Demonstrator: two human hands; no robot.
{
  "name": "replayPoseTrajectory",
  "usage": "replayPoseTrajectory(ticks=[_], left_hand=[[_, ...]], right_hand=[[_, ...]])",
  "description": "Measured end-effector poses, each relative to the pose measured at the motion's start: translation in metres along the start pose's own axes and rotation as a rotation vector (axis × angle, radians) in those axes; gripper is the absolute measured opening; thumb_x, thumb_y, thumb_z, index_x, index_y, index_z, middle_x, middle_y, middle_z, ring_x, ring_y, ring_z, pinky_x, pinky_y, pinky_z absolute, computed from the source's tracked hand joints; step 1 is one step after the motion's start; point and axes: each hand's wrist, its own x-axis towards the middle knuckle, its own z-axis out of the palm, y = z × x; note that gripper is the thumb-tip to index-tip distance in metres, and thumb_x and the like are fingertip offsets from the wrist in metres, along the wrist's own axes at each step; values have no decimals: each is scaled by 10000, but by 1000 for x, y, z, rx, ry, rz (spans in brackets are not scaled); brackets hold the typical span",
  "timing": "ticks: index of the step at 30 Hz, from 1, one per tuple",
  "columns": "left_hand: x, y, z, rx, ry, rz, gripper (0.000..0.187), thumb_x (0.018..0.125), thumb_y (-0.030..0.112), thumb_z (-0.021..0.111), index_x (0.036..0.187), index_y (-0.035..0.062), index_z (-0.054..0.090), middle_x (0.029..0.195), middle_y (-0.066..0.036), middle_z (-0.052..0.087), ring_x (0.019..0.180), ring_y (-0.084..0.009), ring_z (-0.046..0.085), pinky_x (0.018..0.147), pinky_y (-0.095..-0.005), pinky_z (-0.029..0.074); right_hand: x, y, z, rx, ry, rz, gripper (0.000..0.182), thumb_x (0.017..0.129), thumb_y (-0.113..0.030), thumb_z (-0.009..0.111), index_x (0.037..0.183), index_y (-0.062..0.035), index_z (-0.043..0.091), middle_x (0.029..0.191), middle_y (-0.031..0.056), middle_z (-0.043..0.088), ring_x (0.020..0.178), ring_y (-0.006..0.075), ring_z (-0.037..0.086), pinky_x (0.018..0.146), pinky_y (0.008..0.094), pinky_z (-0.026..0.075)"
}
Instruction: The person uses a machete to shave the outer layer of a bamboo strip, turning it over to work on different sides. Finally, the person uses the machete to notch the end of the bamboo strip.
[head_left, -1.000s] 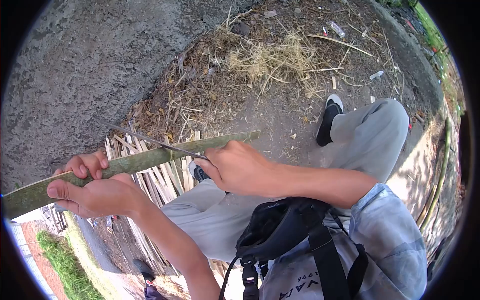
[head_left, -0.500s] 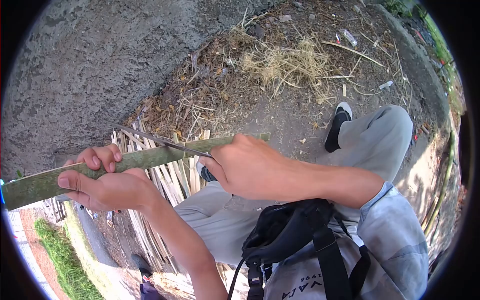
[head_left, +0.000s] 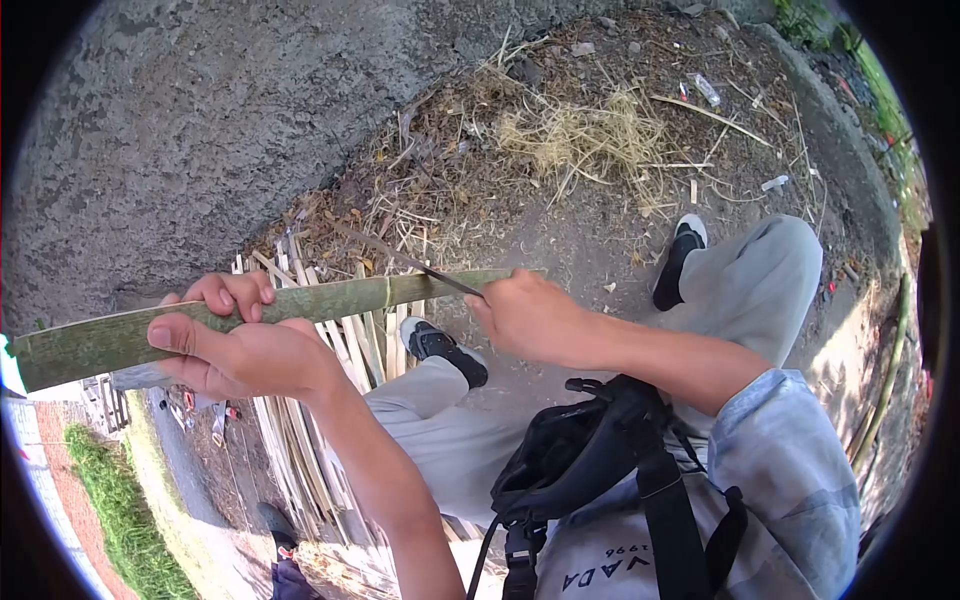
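Note:
A long green bamboo strip (head_left: 340, 298) runs across the view from the far left edge to my right hand. Around its left part, the fingers and thumb of my left hand (head_left: 235, 350) are wrapped. My right hand (head_left: 520, 315) is closed on a knife, whose handle is hidden in the fist. The dark blade (head_left: 425, 268) slants up and left from that fist and crosses the strip near its right end. Pale split strips (head_left: 300, 450) lie in a pile below the bamboo, partly behind my left forearm.
A rough grey concrete surface (head_left: 200, 140) fills the upper left. Dry shavings (head_left: 590, 135) and litter lie on the dirt beyond my shoes. A black bag (head_left: 575, 450) hangs at my waist. Another person's foot (head_left: 275, 520) shows at the lower left.
My right hand and the knife have moved to the right along the bamboo. My left hand and the strip have shifted slightly right, and one of my shoes shows more fully below the strip.

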Motion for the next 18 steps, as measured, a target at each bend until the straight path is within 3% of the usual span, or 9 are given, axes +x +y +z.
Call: replayPoseTrajectory(ticks=[2, 8, 11, 14, 18], left_hand=[[2, -1, -4, -33, 10, -14, 384, 974, 427, 480, 944, 53, 400, 664, -52, 387, 503, -109, 319, 485, -280, 298], [-3, -1, 5, -22, -26, 6, 394, 968, 436, 487, 964, 50, 408, 652, -45, 379, 495, -103, 321, 476, -277, 288], [-2, -1, -2, -18, -26, 18, 396, 964, 443, 491, 947, 56, 408, 646, -39, 376, 491, -103, 322, 476, -271, 279], [0, -2, -13, -24, -10, 34, 444, 941, 488, 512, 963, 53, 430, 619, -32, 382, 468, -88, 325, 446, -260, 285], [0, -4, -5, 71, 30, 65, 463, 938, 520, 487, 929, 62, 422, 627, -35, 380, 469, -90, 303, 464, -260, 289]], right_hand=[[4, 20, -1, -14, -72, 123, 392, 934, -247, 508, 741, 74, 625, 650, 308, 582, 675, 486, 602, 681, 530, 499], [1, -23, -23, -4, -25, 13, 397, 935, -256, 500, 772, 78, 638, 701, 302, 604, 710, 477, 607, 728, 537, 490], [15, 51, 30, -51, 38, 58, 391, 935, -254, 500, 770, 72, 640, 694, 294, 605, 698, 477, 606, 727, 538, 488], [17, 98, 39, -92, -91, 147, 392, 933, -262, 488, 861, 88, 648, 721, 311, 615, 736, 484, 622, 752, 520, 514], [17, 64, 24, -20, -127, 195, 388, 928, -269, 499, 879, 85, 650, 812, 336, 616, 790, 459, 633, 754, 515, 519]])
